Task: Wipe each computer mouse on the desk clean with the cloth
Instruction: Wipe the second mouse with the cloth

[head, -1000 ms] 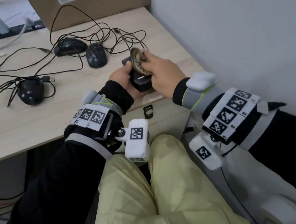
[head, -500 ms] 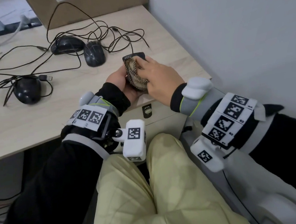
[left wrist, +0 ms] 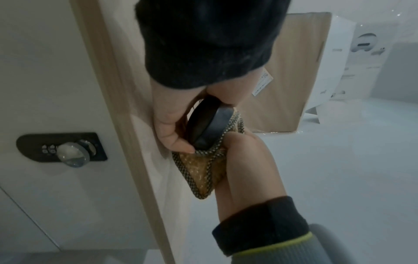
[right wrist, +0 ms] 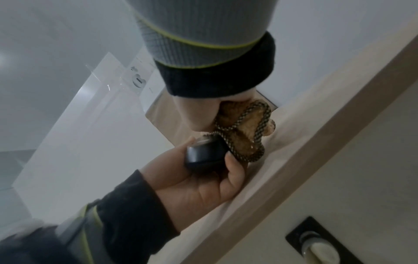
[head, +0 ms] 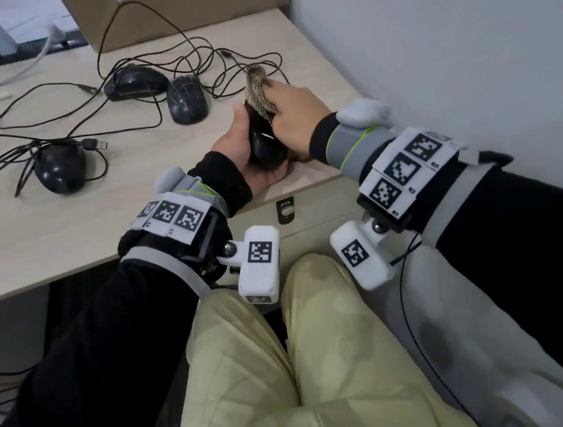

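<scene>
Left hand [head: 245, 155] grips a black mouse [head: 262, 139] at the near right corner of the surface [head: 69, 233], lifted slightly off it, I think. Right hand [head: 293, 117] clutches the brown cloth [head: 259, 91] against the mouse's far end. Three more black mice lie to the left: two [head: 137, 84] [head: 187, 100] side by side, one [head: 60, 168] nearer, among tangled cables [head: 154, 53].

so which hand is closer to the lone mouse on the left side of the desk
Left. The left hand, holding another mouse, lies to the lone mouse's right across bare desk; the right hand, gripping the cloth, is farther right still.
</scene>
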Demonstrator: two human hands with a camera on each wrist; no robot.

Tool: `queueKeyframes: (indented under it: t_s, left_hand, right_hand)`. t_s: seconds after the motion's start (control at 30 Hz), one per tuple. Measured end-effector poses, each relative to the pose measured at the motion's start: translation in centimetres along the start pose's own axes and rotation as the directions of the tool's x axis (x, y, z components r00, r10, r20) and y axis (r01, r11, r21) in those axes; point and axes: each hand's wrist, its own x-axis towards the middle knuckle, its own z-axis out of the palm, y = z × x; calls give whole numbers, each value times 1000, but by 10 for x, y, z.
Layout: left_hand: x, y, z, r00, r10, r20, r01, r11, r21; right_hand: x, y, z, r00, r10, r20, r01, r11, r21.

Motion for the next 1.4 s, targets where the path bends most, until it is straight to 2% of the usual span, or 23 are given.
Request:
queueKeyframes:
  t_s: [0.1, 0.17, 0.3, 0.4, 0.53, 0.63, 0.73, 0.83, 0.93, 1.03, 1.27, 1.33, 1.4]
  left_hand:
    - [-2, 2, 3, 1000, -25, 4, 25, 996, 86]
    - [-4, 1, 6, 1000, -20, -10, 21, 997, 81]
    - [-11, 3, 12, 999, -18, -26, 16, 995, -98]
    - [-12, 7, 12, 999, -28, 17, 31, 963, -269]
    - [-11, 13, 4, 998, 49, -38, -59, 932, -358]
    - [-12, 12, -1, 995, 76, -69, -94, 950, -299]
    - [-8, 14, -11, 996, 66, -65, -80, 966, -248]
    - [-4, 20, -19, 997, 70, -17, -72, 967, -243]
    - [-10, 22, -17, 995, 60, 79, -44, 981, -188]
    - [-17, 26, -14, 989, 40, 139, -33, 998, -51]
    - [-22, 25, -7, 999, 36, 25, -39, 992, 122]
    - [-23, 26, -7, 1000, 22, 23, -25, 989, 148]
    - [-23, 29, -8, 1000, 18, 10, -19, 984, 179]
  right_hand:
    - [4, 0, -2, 999, -53, 5, 53, 999, 3]
    - [4, 2, 0, 996, -89, 23, 89, 996, 3]
    - [-9, 2, 1, 990, -144, 0, 143, 987, 71]
    - [-25, -3, 2, 972, -233, -1, 232, 966, 111]
    - [-42, -6, 9, 946, -323, 31, 320, 944, 84]
    - [-52, -2, 15, 926, -374, 49, 371, 926, 65]
    - [-62, 4, 20, 909, -416, -8, 416, 907, 73]
    - [-62, 6, 22, 903, -424, -75, 429, 900, 81]
    - [-57, 1, 22, 891, -438, -121, 449, 889, 87]
    - [-51, -3, 17, 901, -401, -164, 417, 905, 81]
    - [-25, 1, -8, 964, -213, -162, 234, 964, 128]
    - [-23, 9, -14, 979, -75, -192, 119, 967, 227]
    - [-21, 17, -21, 960, 120, -254, 0, 904, 427]
